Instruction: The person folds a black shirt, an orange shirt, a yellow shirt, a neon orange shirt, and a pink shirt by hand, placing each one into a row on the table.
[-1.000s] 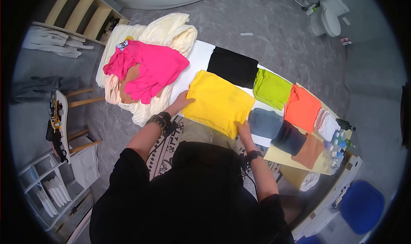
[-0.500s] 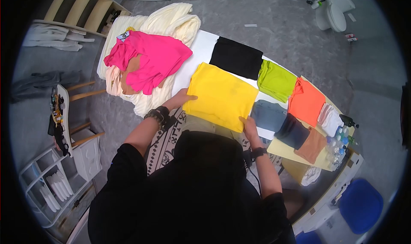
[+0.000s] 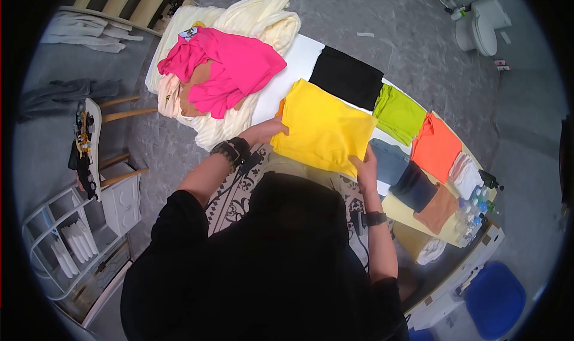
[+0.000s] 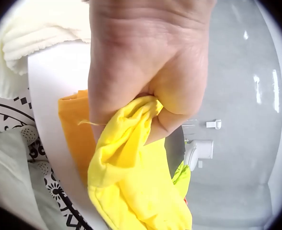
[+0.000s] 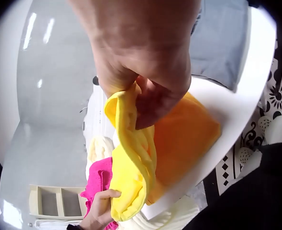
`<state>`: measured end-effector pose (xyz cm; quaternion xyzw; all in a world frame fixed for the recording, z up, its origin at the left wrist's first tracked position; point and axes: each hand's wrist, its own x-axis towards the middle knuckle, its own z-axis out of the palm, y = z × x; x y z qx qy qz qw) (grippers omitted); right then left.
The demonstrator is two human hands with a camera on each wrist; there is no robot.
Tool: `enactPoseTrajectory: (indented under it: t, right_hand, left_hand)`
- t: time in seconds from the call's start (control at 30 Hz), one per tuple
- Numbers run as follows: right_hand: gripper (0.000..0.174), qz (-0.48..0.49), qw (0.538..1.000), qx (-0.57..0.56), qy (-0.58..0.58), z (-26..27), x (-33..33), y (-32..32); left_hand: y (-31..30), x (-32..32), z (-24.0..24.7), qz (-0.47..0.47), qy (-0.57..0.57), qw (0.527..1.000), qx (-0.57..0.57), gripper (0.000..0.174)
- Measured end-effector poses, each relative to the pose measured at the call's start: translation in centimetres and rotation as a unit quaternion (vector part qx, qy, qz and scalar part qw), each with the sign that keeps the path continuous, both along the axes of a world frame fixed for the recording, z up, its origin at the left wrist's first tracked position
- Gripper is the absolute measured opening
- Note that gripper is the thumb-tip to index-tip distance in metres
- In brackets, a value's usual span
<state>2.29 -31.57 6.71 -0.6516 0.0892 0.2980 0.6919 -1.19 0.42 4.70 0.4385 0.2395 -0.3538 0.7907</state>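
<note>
A folded yellow garment (image 3: 326,126) is held out flat between my two hands in the head view. My left hand (image 3: 269,130) pinches its left edge, and the left wrist view shows the cloth bunched between thumb and fingers. At the near right corner my right hand (image 3: 366,167) grips the folded layers, with the thumb on top. Below the yellow cloth, an orange folded garment (image 5: 186,139) lies on the white table (image 5: 205,93); only a sliver of it shows in the head view.
Folded black (image 3: 347,73), lime green (image 3: 399,114), coral (image 3: 437,147) and grey-blue (image 3: 390,160) garments lie to the right, with plastic bottles (image 3: 472,212) at the table's end. On the left, a loose pink garment (image 3: 239,66) rests on a cream blanket (image 3: 263,15).
Both hands still hold the yellow garment. An orange edge now shows past its left side. The head view has shifted, so the whole table appears farther up and to the right.
</note>
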Motion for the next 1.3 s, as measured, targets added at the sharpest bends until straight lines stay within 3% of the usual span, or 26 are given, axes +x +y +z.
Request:
enactPoseTrajectory:
  t: [0.03,0.1,0.17,0.23,0.27,0.33,0.37,0.4,0.47,0.5,0.57,0.63,0.73,0.8,0.87,0.93,1.1,1.3]
  right_hand:
    - [0.055,0.002,1.0,0.002,-0.002,0.0,0.3,0.6]
    - [0.064,0.1,0.977,-0.122,-0.14,-0.1,0.4,2.4]
    - [0.071,0.2,0.948,-0.207,-0.138,2.3,0.3,6.1]
    - [0.075,0.297,0.872,-0.246,-0.301,0.1,-1.1,9.3]
    - [0.075,0.298,0.872,-0.245,-0.301,0.2,-1.8,10.9]
    - [0.079,0.344,0.903,-0.192,-0.17,0.3,-2.7,13.4]
    - [0.079,0.347,0.902,-0.191,-0.172,0.2,-2.8,13.9]
    - [0.077,0.333,0.915,-0.168,-0.153,-0.2,-3.2,14.0]
    - [0.075,0.323,0.926,-0.146,-0.132,-1.8,-3.9,13.7]
    - [0.065,0.302,0.937,-0.1,-0.144,-3.0,-4.5,13.2]
    - [0.055,0.284,0.945,-0.054,-0.156,-3.5,-4.5,12.1]
    - [0.037,0.264,0.958,-0.026,-0.113,-2.6,-3.1,11.0]
    - [0.029,0.216,0.949,-0.129,-0.188,-1.7,0.1,10.7]
    - [0.034,0.234,0.94,-0.154,-0.196,-2.0,2.9,11.6]
    - [0.038,0.255,0.862,-0.206,-0.386,-2.8,5.4,13.0]
    - [0.041,0.27,0.864,-0.199,-0.376,-4.1,7.5,14.8]
    - [0.033,0.41,0.769,-0.303,-0.385,-5.1,9.1,17.2]
    - [0.02,0.327,0.802,-0.293,-0.406,-4.7,8.8,17.3]
  left_hand:
    - [-0.2,-0.1,-0.4,0.002,-0.002,1.0,0.002,0.079]
    - [-0.7,-0.7,-2.1,-0.022,-0.017,1.0,-0.006,0.084]
    - [-1.4,-1.3,-2.5,-0.013,-0.022,1.0,-0.01,0.077]
    - [-2.0,-2.3,-3.7,0.027,-0.016,0.999,-0.039,0.062]
    - [-2.0,-2.5,-3.5,0.028,-0.016,0.999,-0.039,0.062]
    - [-1.7,-2.5,-3.1,0.139,0.094,0.95,-0.262,0.054]
    - [-1.2,-3.6,-7.3,0.123,0.029,0.942,-0.312,0.046]
    - [-1.0,-3.6,-7.2,0.127,0.027,0.941,-0.311,0.046]
    - [-1.1,-4.0,-6.6,0.089,0.015,0.978,-0.189,0.046]
    - [-1.6,-4.1,-5.5,0.093,0.016,0.977,-0.192,0.046]
    - [-2.5,-3.6,-2.9,0.13,-0.026,0.99,-0.039,0.041]
    - [-2.1,-3.3,-2.6,0.11,-0.025,0.993,-0.02,0.044]
    - [-1.8,-3.1,-3.2,0.076,-0.037,0.996,0.002,0.049]
    - [-1.4,-3.0,-3.8,0.066,-0.053,0.996,0.007,0.049]
    - [-0.8,-3.3,-4.3,0.087,-0.059,0.994,-0.005,0.05]
    - [-0.3,-4.0,-6.4,0.096,-0.062,0.993,-0.02,0.049]
    - [-0.5,-5.5,-7.2,0.123,-0.068,0.99,0.02,0.051]
    - [0.1,-6.5,-7.8,0.093,-0.094,0.989,0.067,0.057]
